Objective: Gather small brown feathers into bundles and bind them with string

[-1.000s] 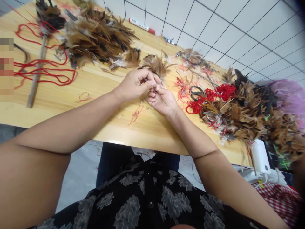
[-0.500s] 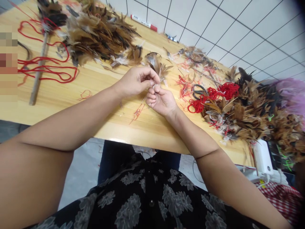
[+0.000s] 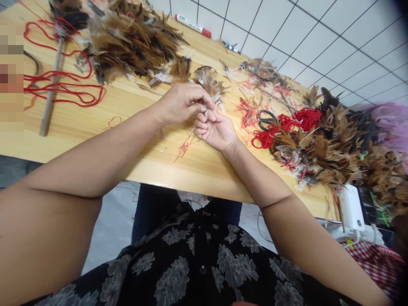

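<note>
Over the middle of the table, my left hand (image 3: pixel 188 103) and my right hand (image 3: pixel 216 128) meet fingertip to fingertip. The left is closed in a pinch from above; the right is turned palm up with its fingers curled. A thin whitish piece (image 3: pixel 206 114) shows between the fingertips, too small to make out. Just beyond the fingers is a small bunch of brown feathers (image 3: pixel 210 83) with white fluff at its base. Whether it joins the pinched piece is hidden. Below the right fingers lie thin red thread scraps (image 3: pixel 184 148).
A big heap of brown feathers (image 3: pixel 137 46) lies back left, near a wooden stick (image 3: pixel 52 91) and looped red cord (image 3: pixel 86 100). Rightward are tangled red yarn (image 3: pixel 306 119), black-handled scissors (image 3: pixel 266 120), more feathers (image 3: pixel 321 148) and a white device (image 3: pixel 352 208). A red-capped marker (image 3: pixel 193 25) lies by the tiled wall.
The fingers have shifted slightly against each other, and the whitish piece between them shows more. The whole view has tilted a little; the things on the table lie as before.
</note>
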### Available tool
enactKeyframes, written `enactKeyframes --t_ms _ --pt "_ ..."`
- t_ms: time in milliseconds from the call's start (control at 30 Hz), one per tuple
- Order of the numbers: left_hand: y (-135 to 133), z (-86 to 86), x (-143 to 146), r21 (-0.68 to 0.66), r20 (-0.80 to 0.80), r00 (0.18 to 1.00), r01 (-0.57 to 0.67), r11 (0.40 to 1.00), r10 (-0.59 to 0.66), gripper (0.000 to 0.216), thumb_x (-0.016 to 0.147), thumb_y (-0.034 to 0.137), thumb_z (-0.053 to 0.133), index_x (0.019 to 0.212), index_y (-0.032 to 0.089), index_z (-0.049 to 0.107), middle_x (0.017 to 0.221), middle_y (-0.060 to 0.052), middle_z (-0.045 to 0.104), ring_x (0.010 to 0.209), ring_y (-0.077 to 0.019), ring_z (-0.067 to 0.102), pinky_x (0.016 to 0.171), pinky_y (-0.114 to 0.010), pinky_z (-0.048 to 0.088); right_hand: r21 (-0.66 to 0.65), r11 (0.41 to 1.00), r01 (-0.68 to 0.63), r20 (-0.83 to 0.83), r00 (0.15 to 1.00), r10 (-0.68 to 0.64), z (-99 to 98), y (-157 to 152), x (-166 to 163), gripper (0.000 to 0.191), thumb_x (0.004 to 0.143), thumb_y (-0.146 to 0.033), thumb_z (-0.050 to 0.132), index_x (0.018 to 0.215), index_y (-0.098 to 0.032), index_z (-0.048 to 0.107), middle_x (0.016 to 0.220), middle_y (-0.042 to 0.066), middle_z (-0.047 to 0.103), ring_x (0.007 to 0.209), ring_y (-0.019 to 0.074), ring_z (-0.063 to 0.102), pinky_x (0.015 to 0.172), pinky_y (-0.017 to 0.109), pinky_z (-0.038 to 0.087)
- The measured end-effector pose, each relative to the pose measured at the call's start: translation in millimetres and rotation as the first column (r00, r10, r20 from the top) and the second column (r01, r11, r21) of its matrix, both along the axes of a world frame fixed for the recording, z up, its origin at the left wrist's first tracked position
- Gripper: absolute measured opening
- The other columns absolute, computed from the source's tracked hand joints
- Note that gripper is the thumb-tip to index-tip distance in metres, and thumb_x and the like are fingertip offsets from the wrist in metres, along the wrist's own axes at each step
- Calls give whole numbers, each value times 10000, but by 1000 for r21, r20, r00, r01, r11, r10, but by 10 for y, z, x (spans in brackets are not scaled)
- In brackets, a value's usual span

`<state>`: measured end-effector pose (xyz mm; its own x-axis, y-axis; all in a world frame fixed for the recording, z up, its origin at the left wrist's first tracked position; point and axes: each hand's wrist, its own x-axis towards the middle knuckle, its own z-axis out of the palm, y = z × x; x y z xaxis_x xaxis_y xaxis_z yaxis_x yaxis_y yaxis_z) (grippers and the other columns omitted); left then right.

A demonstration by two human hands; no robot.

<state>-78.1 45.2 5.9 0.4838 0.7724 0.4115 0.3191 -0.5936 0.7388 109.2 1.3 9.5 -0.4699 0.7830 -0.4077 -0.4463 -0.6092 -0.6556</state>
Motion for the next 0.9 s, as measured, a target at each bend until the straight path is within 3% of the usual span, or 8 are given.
enactKeyframes --t_ms 167,267,400,567,633,733,833,900 --pt "53 -51 -12 -161 121 993 8 987 12 90 883 306 878 968 336 881 958 24 867 1184 -268 761 1174 -418 580 -125 991 -40 -110 994 26 25 8 33 587 1289 -495 348 763 -240 302 778 -23 460 645 114 412 569 208 424" --pt "119 -113 -34 -94 122 992 34 995 -23 92 915 285 861 986 339 886 929 32 863 1128 -254 746 1154 -417 574 -153 986 -63 -121 992 45 23 16 31 637 1277 -613 365 761 -244 293 776 -26 468 632 109 404 564 209 433" --pt "144 -140 -34 49 99 993 52 997 -56 88 976 305 811 931 349 873 949 16 874 960 -240 723 1018 -427 586 -136 987 -83 -102 992 69 7 28 3 676 1267 -675 309 744 -246 299 756 -28 450 620 104 382 553 207 419" --pt "35 -66 -1 -173 178 984 1 985 30 172 948 144 912 919 271 800 886 27 788 1003 -222 713 1027 -354 533 -77 991 -112 -52 993 109 -38 43 -30 698 1237 -726 404 738 -238 371 740 -33 438 626 104 381 562 200 417" --pt "12 -75 8 -187 180 983 -3 982 37 178 968 150 933 947 260 794 877 41 761 984 -204 691 1006 -333 515 -45 993 -111 -43 993 109 -66 51 -33 703 1240 -723 403 736 -236 369 734 -32 439 625 100 386 569 196 414" --pt "23 -139 19 -151 210 977 8 989 24 221 1041 347 972 974 273 775 826 50 735 932 -202 647 957 -353 520 9 995 -100 -40 994 100 -95 56 -36 701 1229 -730 462 742 -235 370 720 -39 417 625 94 394 576 192 400" --pt "34 -183 25 -132 246 969 55 990 -21 499 1047 739 935 1005 279 747 803 32 741 875 -219 636 870 -403 522 32 996 -83 -31 996 84 -93 49 -43 684 1218 -720 529 756 -237 385 711 -52 400 615 87 387 576 190 392" --pt "22 -176 20 -135 255 967 65 989 -28 617 1017 861 902 1023 269 729 809 25 735 865 -214 644 855 -400 523 22 998 -66 -23 998 66 -78 44 -50 655 1214 -687 577 768 -236 415 714 -60 422 606 78 384 572 189 393"
